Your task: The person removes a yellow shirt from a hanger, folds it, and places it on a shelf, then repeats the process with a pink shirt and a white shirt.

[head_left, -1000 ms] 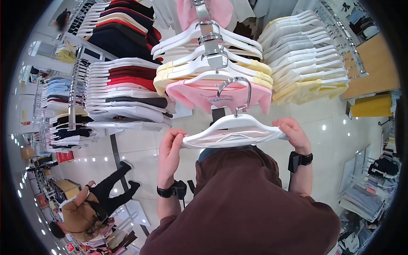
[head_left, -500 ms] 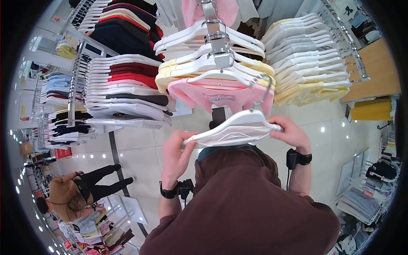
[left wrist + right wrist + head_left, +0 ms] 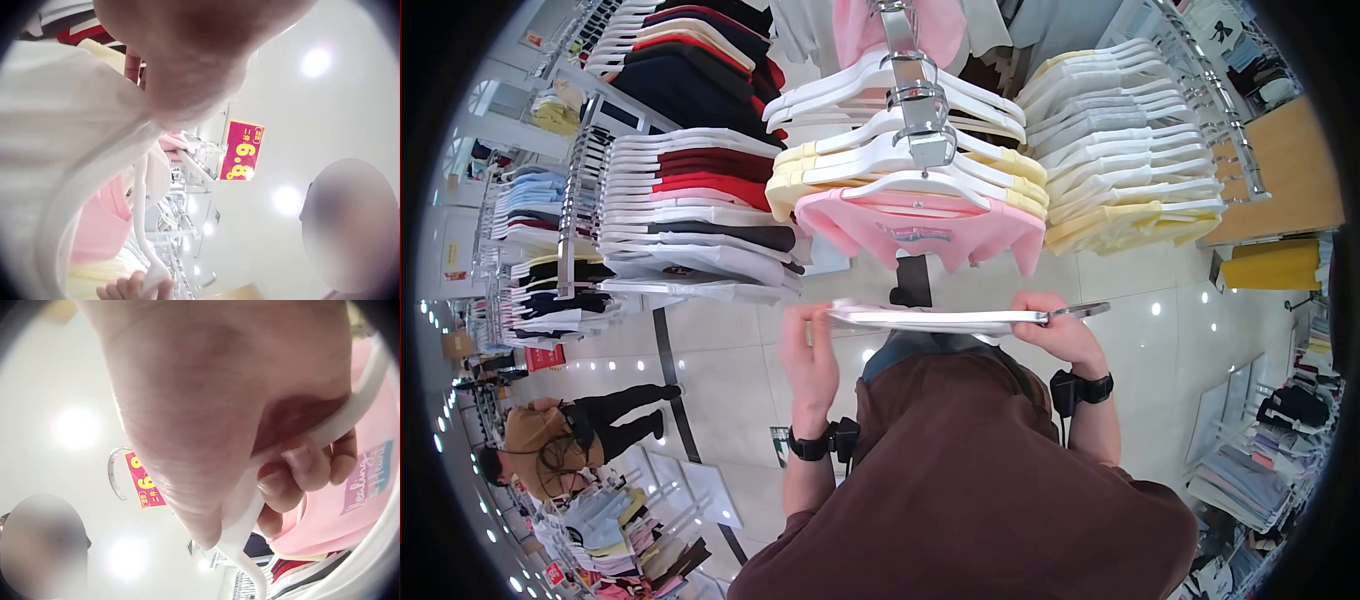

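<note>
A white hanger (image 3: 960,318) with a white garment (image 3: 69,119) on it lies nearly edge-on in front of the torso, its metal hook (image 3: 1085,310) pointing right. My left hand (image 3: 810,355) pinches the garment's edge at the left end; the tip there is blurred. Curled fingers of my right hand (image 3: 231,412) grip the white hanger (image 3: 356,412) near its hook. In the left wrist view the garment's neckline stretches from my left hand (image 3: 194,56), with my right hand (image 3: 137,287) farther off. A pink top (image 3: 920,225) hangs just beyond.
The central rack (image 3: 930,145) holds yellow and pink tops. Hangers with dark, red and white clothes (image 3: 710,190) are at left, pale and yellow ones (image 3: 1130,150) at right. A person (image 3: 550,445) stands lower left. A folded stack (image 3: 1240,480) lies lower right.
The held hanger has turned from facing up to nearly edge-on, its hook swinging from the top to the right. My right hand has shifted inward along it. The person at left has moved farther left.
</note>
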{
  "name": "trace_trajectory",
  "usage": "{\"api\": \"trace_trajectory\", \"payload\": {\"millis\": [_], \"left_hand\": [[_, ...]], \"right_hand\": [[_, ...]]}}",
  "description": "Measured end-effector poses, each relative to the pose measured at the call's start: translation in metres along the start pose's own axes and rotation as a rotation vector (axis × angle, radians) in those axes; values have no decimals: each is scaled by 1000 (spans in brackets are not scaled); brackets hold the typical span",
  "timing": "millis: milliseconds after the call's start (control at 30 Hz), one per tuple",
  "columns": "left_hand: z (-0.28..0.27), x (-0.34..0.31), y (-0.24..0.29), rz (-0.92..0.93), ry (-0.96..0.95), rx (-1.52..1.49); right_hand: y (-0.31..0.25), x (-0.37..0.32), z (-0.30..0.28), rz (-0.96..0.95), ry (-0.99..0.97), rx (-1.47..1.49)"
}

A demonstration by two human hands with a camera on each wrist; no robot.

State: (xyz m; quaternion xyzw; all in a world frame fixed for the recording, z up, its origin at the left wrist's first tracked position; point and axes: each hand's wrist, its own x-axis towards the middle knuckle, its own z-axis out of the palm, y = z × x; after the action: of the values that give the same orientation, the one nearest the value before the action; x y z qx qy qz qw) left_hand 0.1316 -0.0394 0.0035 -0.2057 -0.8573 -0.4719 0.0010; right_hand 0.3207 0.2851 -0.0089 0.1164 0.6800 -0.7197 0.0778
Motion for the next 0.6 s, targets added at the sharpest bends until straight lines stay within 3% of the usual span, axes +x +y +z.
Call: {"api": "trace_trajectory", "payload": {"millis": [67,133,167,233,300,400,467,500,567,600], "left_hand": [[2,5,0,-100,46,-71],[5,6,-5,-198,92,-145],[11,5,-17,-235,30,-228],[21,3,-25,-261,-47,-321],[30,-2,-23,-475,-194,-670],[35,-1,-14,-488,-341,-690],[34,0,-10,-445,-463,-618],[33,2,-10,-441,-463,-621],[32,5,-11,-387,-507,-542],[32,7,-13,-384,-506,-552]], "right_hand": [[15,-4,-6,-2,12,-24],[22,-8,-3,-123,237,208],[22,-8,-8,-127,245,201],[1,-6,-17,-455,29,805],[-14,-9,-34,-527,66,799],[-38,-9,-60,-612,163,896],[-67,-7,-72,-538,494,367],[-78,-1,-73,-541,495,363],[-99,14,-71,-457,984,83],[-111,16,-77,-444,974,-177]]}}
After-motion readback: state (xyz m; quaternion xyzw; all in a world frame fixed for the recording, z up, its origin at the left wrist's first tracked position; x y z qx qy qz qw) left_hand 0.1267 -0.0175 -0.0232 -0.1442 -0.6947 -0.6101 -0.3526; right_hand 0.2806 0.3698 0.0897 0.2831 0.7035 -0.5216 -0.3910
